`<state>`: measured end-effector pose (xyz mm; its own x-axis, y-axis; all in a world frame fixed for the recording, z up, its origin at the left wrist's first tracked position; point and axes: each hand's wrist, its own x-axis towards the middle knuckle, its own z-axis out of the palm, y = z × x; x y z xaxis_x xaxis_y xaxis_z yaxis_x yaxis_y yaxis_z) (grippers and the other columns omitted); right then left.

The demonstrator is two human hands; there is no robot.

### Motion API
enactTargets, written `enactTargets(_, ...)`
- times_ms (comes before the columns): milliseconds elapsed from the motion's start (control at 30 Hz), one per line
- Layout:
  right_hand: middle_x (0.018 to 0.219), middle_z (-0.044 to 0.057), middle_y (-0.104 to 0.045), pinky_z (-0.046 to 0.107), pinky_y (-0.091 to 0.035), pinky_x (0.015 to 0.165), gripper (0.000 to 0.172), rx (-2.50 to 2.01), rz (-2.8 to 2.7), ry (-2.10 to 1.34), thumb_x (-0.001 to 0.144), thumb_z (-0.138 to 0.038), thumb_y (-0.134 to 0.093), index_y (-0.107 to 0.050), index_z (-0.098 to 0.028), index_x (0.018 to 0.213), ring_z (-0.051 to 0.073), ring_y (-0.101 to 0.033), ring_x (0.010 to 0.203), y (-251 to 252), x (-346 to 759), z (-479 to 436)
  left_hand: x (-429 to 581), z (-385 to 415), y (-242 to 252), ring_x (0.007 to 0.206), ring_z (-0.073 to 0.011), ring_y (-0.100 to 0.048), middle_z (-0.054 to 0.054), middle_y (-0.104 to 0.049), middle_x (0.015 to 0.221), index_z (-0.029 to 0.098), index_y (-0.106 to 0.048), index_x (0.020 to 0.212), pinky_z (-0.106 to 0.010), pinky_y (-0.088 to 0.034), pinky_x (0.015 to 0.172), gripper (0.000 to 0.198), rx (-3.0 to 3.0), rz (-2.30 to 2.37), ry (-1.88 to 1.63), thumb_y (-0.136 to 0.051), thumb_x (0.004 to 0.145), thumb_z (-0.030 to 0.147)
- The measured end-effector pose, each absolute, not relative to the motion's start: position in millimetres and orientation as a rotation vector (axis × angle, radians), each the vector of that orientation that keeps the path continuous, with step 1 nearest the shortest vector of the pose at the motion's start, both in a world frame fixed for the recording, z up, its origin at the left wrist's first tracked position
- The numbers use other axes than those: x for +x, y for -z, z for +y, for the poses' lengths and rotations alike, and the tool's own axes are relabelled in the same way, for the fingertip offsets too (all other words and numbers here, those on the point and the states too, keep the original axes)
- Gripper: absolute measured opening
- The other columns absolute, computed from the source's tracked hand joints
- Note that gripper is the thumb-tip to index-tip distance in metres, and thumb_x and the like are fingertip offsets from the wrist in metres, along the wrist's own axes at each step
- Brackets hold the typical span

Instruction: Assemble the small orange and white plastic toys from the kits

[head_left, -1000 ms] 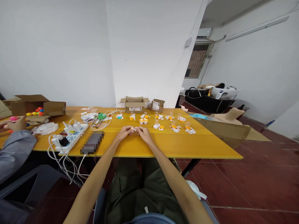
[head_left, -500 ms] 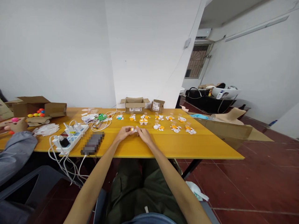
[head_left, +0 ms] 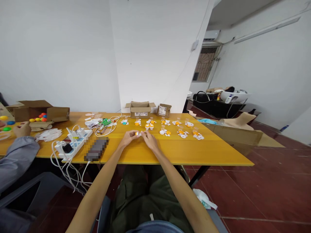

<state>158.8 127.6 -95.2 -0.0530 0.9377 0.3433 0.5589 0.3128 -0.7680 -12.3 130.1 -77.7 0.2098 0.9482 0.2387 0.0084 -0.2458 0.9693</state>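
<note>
My left hand [head_left: 128, 138] is closed, pinching a small orange-and-white plastic part [head_left: 137, 133] a little above the table. My right hand [head_left: 149, 140] meets it from the right, with thumb and fingers closed at its white end. Whether the right fingers grip the same piece or a separate tiny one is hidden. Beyond my hands stands a cluster of small white cups with orange tops [head_left: 149, 127]. Around it lie several small piles of parts, among them a white disc and orange pieces [head_left: 165, 132] and a pile with a teal piece [head_left: 124, 122].
An open cardboard box [head_left: 139, 110] and a smaller box [head_left: 164, 110] stand at the back. To my left are a power strip [head_left: 79, 145] with cables and a phone [head_left: 96, 149]. At far left a co-worker's hand [head_left: 22, 129] is near coloured balls [head_left: 7, 123].
My hands have barely moved; the held part shows slightly more orange and sits a touch further left. The co-worker's hand at far left has shifted, and different coloured balls show beside it.
</note>
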Motion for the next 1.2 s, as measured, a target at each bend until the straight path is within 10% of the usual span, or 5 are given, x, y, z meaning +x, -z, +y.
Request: enactTargets(1200, 0.073, 0.001, -0.067, 0.028, -0.045, 0.067, 0.037, -1.092, -1.664, -0.632, 0.09, -0.055, -0.05, -0.059, -0.024, 0.073, 0.019, -0.062, 0.071, 101.2, 157.4, 135.5, -11.5, 129.2, 74.1, 0.102, -0.0264, -0.072, -0.009, -0.079, 0.103, 0.018, -0.076, 0.095, -0.039, -0.055, 0.095, 0.046, 1.576, 0.954, -1.14, -0.09, 0.058, 0.041)
